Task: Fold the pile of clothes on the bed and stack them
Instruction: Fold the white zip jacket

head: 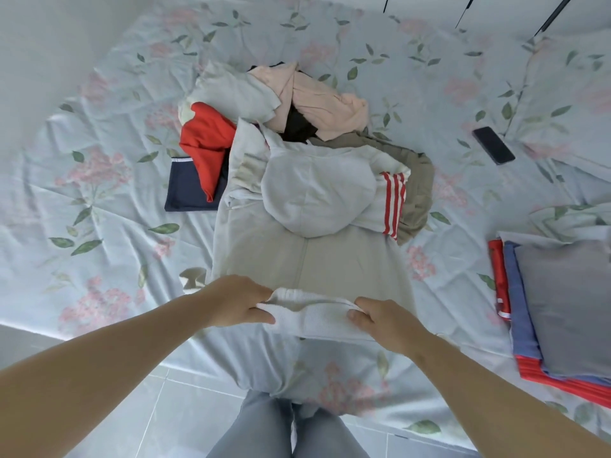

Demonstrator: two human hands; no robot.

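Gripping white hoodie by its hem, left hand, right hand, fingers curled round its ends

Folded stack partly beyond right edge

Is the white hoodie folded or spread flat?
Mostly spread: the hoodie lies full length on the bed; left hand and right hand grip only its hem.
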